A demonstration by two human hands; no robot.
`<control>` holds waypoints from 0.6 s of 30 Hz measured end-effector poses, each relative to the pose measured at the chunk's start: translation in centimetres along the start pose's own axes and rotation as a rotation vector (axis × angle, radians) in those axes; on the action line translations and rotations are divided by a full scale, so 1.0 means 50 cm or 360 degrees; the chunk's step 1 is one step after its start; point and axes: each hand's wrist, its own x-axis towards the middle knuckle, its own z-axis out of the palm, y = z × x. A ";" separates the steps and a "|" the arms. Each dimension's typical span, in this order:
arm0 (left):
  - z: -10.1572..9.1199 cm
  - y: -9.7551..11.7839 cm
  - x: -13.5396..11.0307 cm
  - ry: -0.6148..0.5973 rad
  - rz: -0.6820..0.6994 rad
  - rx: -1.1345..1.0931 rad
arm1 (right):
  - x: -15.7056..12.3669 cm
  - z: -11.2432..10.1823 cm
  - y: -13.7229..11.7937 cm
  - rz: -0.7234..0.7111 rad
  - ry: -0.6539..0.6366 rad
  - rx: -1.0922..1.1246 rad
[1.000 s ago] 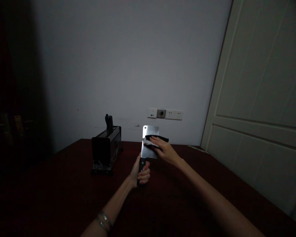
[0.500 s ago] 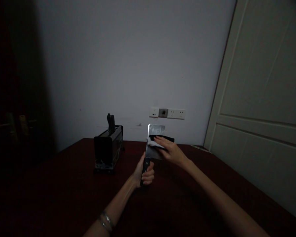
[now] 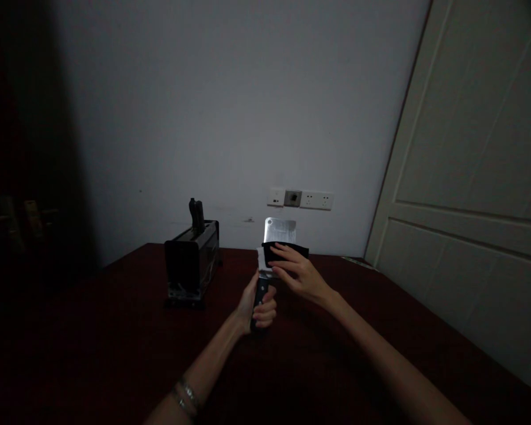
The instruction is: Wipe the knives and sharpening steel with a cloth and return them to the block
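Right fingers (image 3: pixel 285 260) together, flat on dark cloth (image 3: pixel 297 250), holding it against cleaver (image 3: pixel 281 229) blade. Right hand (image 3: pixel 301 277) now lower on blade than half-second ago, close to handle; wipe stroke likely nearing heel. Left hand (image 3: pixel 259 306) fisted round black handle. Blade upright, frame centre, above table (image 3: pixel 115 336); bright steel, only top strip uncovered. Knife block (image 3: pixel 190 265) left of centre.

We see a dark knife block (image 3: pixel 190 268) with one handle (image 3: pixel 197 213) up, dark red table (image 3: pixel 115 330), wall sockets (image 3: pixel 301 199), pale door (image 3: pixel 469 206) at right
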 end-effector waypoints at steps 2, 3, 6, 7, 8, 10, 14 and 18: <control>0.000 0.001 0.000 0.0004 -0.0007 -0.0007 | -0.003 -0.002 -0.001 0.0005 0.0031 0.0028; 0.000 0.002 0.000 0.0004 -0.0010 -0.0011 | -0.003 -0.003 -0.001 0.0011 0.0057 0.0044; 0.004 0.003 0.001 0.0000 -0.0009 -0.0024 | -0.001 -0.004 0.000 0.0053 0.0128 0.0087; 0.006 0.003 0.002 0.0007 -0.0012 -0.0026 | 0.001 -0.004 -0.001 0.0070 0.0136 0.0102; 0.008 0.003 0.002 0.0015 -0.0019 -0.0027 | 0.003 -0.004 -0.001 0.0086 0.0135 0.0118; 0.013 0.002 0.002 0.0031 -0.0039 -0.0021 | 0.007 -0.005 -0.002 0.0110 0.0113 0.0149; 0.019 0.002 0.003 0.0022 -0.0050 -0.0007 | 0.015 -0.013 -0.006 0.0111 0.0042 0.0175; 0.019 0.001 0.002 -0.0008 -0.0027 -0.0001 | 0.021 -0.023 -0.008 0.0068 -0.0083 0.0156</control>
